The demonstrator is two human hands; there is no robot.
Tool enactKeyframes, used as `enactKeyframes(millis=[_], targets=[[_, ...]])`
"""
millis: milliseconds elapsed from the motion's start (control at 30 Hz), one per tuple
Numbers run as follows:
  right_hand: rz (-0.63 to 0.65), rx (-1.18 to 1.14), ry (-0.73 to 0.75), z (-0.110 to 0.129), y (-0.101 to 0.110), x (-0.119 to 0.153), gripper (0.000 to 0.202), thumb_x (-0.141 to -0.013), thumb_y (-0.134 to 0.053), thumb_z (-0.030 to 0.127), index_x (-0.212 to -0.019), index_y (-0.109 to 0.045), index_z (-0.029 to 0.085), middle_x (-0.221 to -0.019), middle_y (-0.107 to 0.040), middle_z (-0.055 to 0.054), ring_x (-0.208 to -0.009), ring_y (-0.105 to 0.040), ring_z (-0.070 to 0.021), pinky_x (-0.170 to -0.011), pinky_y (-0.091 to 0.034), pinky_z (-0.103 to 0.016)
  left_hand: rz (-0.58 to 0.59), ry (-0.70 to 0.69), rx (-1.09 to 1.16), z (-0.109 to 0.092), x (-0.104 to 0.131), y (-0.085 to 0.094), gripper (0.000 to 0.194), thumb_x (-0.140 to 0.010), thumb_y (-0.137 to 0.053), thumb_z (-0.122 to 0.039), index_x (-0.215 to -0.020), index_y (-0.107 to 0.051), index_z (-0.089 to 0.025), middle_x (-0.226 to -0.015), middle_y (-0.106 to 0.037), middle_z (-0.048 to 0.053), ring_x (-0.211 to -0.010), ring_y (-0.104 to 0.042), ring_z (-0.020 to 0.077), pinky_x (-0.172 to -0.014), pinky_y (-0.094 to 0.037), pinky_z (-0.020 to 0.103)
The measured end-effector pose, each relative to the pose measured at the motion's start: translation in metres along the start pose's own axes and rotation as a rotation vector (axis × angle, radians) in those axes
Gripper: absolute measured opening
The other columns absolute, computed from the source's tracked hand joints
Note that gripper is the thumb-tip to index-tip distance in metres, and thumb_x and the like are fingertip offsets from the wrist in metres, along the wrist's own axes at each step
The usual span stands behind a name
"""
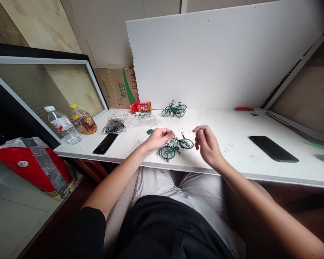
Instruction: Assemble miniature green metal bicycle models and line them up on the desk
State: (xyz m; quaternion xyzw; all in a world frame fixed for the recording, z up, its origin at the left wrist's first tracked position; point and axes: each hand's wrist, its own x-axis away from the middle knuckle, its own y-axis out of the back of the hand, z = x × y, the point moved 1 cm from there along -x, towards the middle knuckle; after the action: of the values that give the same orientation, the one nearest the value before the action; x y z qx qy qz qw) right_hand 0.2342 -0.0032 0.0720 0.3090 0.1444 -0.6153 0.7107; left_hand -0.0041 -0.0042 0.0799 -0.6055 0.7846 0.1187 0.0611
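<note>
A white table spans the room, a person seated at its near edge. Closest in, one green bike sits between two bare hands, its long axis running left to right, the right wheel slightly farther away; which end is the front cannot be told. The left hand pinches its fingertips together at the bike's upper part, though whether they grip it is unclear. The right hand, half open with fingers loosely curled, hangs just beside the right wheel, apart from it. Two phones flank the scene, one at left, one at right. Beyond lie one small green piece, two bottles and one red packet. Farther back, what appear to be two overlapping bikes stand before one white board, beside one carton.
</note>
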Motion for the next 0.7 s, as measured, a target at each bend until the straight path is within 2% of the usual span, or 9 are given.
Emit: enactKeyframes(millis=[67, 133, 200, 267, 333, 433, 600, 700], targets=[[0.155, 0.115, 0.075, 0.02, -0.009, 0.01, 0.03, -0.108, -0.049, 0.055, -0.114, -0.06, 0.028, -0.087, -0.06, -0.004, -0.07, -0.056, -0.0181, -0.061, -0.049, -0.031, 0.073, 0.066, 0.108, -0.009, 0.008, -0.012, 0.048, -0.081, -0.085, -0.057, -0.092, -0.071, -0.013, -0.086, -0.062, 0.004, -0.071, -0.051, 0.0106, -0.064, -0.038, 0.024], [0.224, 0.171, 0.124, 0.035, -0.014, 0.018, 0.025, -0.107, -0.055, 0.051, -0.114, -0.062, 0.028, -0.081, -0.059, -0.002, -0.068, -0.055, -0.0178, -0.061, -0.047, -0.03, 0.163, 0.106, 0.194, -0.017, 0.014, -0.022, 0.047, -0.084, -0.083, -0.058, -0.091, -0.07, -0.013, -0.084, -0.058, 0.003, -0.069, -0.047, 0.0094, -0.063, -0.037, 0.024], [0.165, 0.199, 0.161, 0.043, -0.015, 0.022, 0.021, -0.106, -0.059, 0.047, -0.113, -0.064, 0.028, -0.073, -0.056, 0.001, -0.061, -0.051, -0.0164, -0.057, -0.044, -0.03, 0.213, 0.108, 0.238, -0.024, 0.019, -0.027, 0.046, -0.086, -0.081, -0.058, -0.091, -0.071, -0.013, -0.083, -0.056, 0.003, -0.068, -0.045, 0.0092, -0.062, -0.037, 0.024], [0.069, 0.225, 0.197, 0.045, -0.012, 0.022, 0.019, -0.105, -0.062, 0.045, -0.111, -0.066, 0.028, -0.067, -0.054, 0.002, -0.056, -0.047, -0.0153, -0.054, -0.041, -0.03, 0.221, 0.096, 0.241, -0.029, 0.022, -0.029, 0.044, -0.086, -0.082, -0.057, -0.092, -0.072, -0.014, -0.082, -0.054, 0.003, -0.067, -0.044, 0.009, -0.061, -0.035, 0.024], [0.028, 0.262, 0.229, 0.043, -0.009, 0.021, 0.017, -0.104, -0.064, 0.043, -0.108, -0.07, 0.028, -0.063, -0.054, 0.003, -0.053, -0.045, -0.0146, -0.053, -0.039, -0.03, 0.217, 0.097, 0.23, -0.029, 0.022, -0.03, 0.044, -0.085, -0.083, -0.055, -0.093, -0.073, -0.014, -0.082, -0.054, 0.002, -0.067, -0.044, 0.0086, -0.06, -0.035, 0.023], [0.03, 0.329, 0.273, 0.038, -0.006, 0.02, 0.016, -0.102, -0.066, 0.04, -0.107, -0.075, 0.027, -0.061, -0.058, 0.003, -0.05, -0.046, -0.0133, -0.052, -0.039, -0.03, 0.204, 0.119, 0.242, -0.025, 0.022, -0.031, 0.044, -0.083, -0.085, -0.054, -0.095, -0.073, -0.013, -0.084, -0.056, 0.002, -0.066, -0.045, 0.0079, -0.06, -0.036, 0.023], [-0.012, 0.412, 0.391, 0.028, -0.005, 0.019, 0.014, -0.101, -0.069, 0.036, -0.106, -0.078, 0.027, -0.069, -0.072, 0.0, -0.053, -0.059, -0.0145, -0.057, -0.045, -0.03, 0.157, 0.142, 0.272, -0.021, 0.022, -0.033, 0.043, -0.084, -0.085, -0.052, -0.093, -0.073, -0.012, -0.081, -0.056, 0.001, -0.064, -0.042, 0.0067, -0.058, -0.031, 0.023], [0.023, 0.481, 0.415, 0.021, -0.005, 0.019, 0.013, -0.101, -0.067, 0.035, -0.105, -0.077, 0.028, -0.075, -0.077, -0.002, -0.055, -0.062, -0.0161, -0.058, -0.046, -0.031, 0.144, 0.146, 0.245, -0.023, 0.022, -0.032, 0.042, -0.085, -0.084, -0.051, -0.093, -0.074, -0.011, -0.08, -0.056, 0.001, -0.065, -0.041, 0.0064, -0.058, -0.029, 0.023]])
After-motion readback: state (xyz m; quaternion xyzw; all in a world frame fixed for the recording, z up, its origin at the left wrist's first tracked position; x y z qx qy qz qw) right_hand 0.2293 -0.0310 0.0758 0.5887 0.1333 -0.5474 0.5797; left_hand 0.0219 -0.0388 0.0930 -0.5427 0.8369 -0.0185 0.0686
